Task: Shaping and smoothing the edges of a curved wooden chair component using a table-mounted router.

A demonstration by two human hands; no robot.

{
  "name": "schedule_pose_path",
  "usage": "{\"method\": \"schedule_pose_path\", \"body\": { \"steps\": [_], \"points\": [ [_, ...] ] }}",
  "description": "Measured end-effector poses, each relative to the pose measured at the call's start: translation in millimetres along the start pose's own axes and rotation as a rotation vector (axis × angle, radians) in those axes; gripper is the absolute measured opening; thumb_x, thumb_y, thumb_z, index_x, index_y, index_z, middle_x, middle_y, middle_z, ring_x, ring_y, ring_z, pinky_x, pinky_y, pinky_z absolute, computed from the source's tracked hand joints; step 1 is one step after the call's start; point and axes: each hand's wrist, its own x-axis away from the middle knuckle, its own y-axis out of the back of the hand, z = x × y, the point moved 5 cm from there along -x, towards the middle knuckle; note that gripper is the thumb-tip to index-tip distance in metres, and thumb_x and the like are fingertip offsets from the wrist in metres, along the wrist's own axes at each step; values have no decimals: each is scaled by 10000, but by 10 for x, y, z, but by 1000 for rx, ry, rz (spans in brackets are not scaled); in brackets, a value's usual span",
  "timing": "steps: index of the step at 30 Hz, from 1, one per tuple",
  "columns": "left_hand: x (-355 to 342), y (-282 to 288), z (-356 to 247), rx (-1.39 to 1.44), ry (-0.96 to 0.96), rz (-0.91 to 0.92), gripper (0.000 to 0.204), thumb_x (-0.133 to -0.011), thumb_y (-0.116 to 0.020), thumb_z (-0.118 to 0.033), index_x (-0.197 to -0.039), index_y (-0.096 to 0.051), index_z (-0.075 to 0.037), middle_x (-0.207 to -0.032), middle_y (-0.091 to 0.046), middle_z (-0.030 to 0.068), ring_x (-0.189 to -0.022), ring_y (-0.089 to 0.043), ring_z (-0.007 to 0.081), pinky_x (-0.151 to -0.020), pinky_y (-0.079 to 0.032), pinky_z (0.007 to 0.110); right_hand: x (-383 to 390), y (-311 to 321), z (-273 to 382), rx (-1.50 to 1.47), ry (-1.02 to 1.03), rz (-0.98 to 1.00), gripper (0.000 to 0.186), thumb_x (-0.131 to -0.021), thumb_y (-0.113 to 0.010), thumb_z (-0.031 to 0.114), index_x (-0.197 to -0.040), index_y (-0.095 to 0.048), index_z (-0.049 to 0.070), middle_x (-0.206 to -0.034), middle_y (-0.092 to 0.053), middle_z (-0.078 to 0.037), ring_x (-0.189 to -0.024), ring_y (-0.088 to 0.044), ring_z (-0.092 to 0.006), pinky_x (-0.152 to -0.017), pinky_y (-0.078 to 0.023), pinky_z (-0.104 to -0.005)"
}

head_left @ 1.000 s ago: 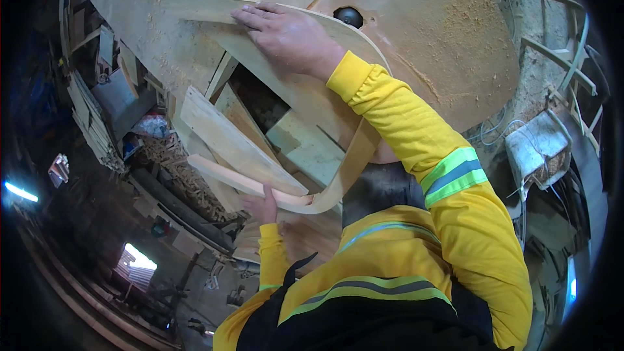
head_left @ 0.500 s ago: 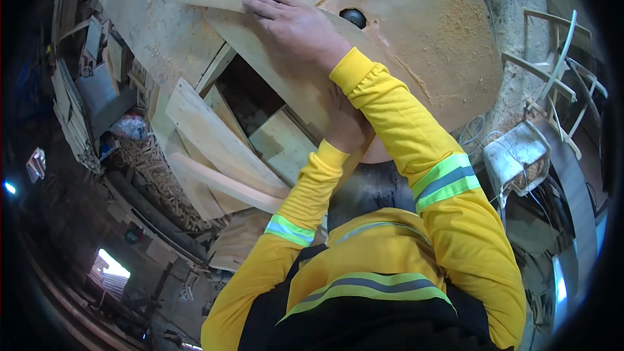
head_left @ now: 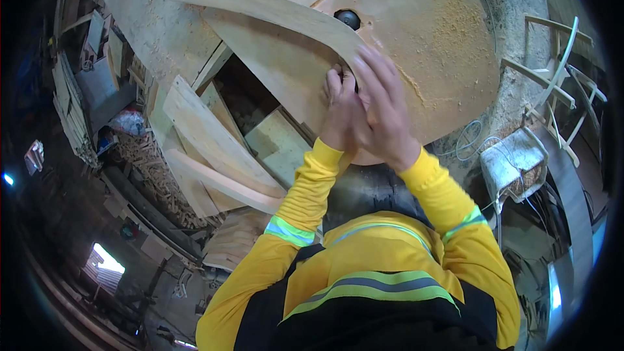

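A long curved wooden strip (head_left: 260,5) lies bowed over a plywood board (head_left: 266,71) on the sawdust-covered panel (head_left: 442,52). At its bend, my left hand (head_left: 338,101) has curled fingers gripping around the strip, partly hidden by my other hand. My right hand (head_left: 383,97) is just beside it, fingers stretched along the bend and slightly blurred; its thumb area overlaps the left hand. A dark round fitting (head_left: 347,21) sits in a hole behind the strip. Lower left, a pale curved piece (head_left: 224,182) rests on loose boards (head_left: 195,130) beside a dark opening.
Offcuts and stacked boards (head_left: 78,104) fill the left side, above a dim floor with scraps. Right of the panel, curved wooden offcuts (head_left: 552,78), a loose cable (head_left: 468,140) and a whitish bin of shavings (head_left: 513,169) crowd the edge.
My left hand has moved from the lower strip up to the upper strip's bend. My right hand has slid right and down from the strip's upper stretch to join it there.
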Motion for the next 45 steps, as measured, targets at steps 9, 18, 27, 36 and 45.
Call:
{"method": "schedule_pose_path", "body": {
  "steps": [9,18,27,36,45],
  "points": [
    [-107,-47,-301,-451,-174,147,523,-1021,-495,-365,-1304,-478,74,-1185,-415,267,-1125,-406,405,-1031,-299,473,1335,-245,-256,-138,-449,-17,878,-768,-770,126,-1464,-276,-81,-1389,-351,-286,-1228,-444,-417,-1010,-442,-443],
    [-119,-12,-237,-470,-171,191,595,-1014,-501,-355,-1391,-407,96,-1228,-427,289,-1111,-431,424,-995,-328,490,1309,-294,-294,-79,-379,93,943,-744,-789,135,-1492,-262,-94,-1402,-345,-293,-1267,-413,-448,-1056,-400,-453],
    [-148,9,-270,-458,-156,179,586,-1019,-497,-348,-1385,-408,101,-1216,-431,295,-1096,-438,420,-992,-341,474,1269,-302,-299,-77,-367,97,932,-750,-788,140,-1491,-276,-98,-1391,-364,-293,-1245,-438,-432,-1034,-417,-438],
    [-188,28,-291,-424,-150,172,418,-1037,-473,-324,-1208,-511,55,-1170,-412,247,-1110,-406,371,-1024,-316,444,1220,-320,-298,-93,-371,99,935,-753,-791,140,-1494,-272,-96,-1399,-360,-289,-1232,-443,-425,-1029,-421,-430],
    [-218,-38,-332,-395,-116,176,413,-1040,-468,-322,-1211,-509,52,-1181,-408,255,-1119,-408,378,-1034,-312,448,1194,-270,-339,-91,-356,80,924,-766,-782,139,-1499,-270,-90,-1400,-367,-292,-1238,-444,-428,-1036,-415,-434]
  ]
}}
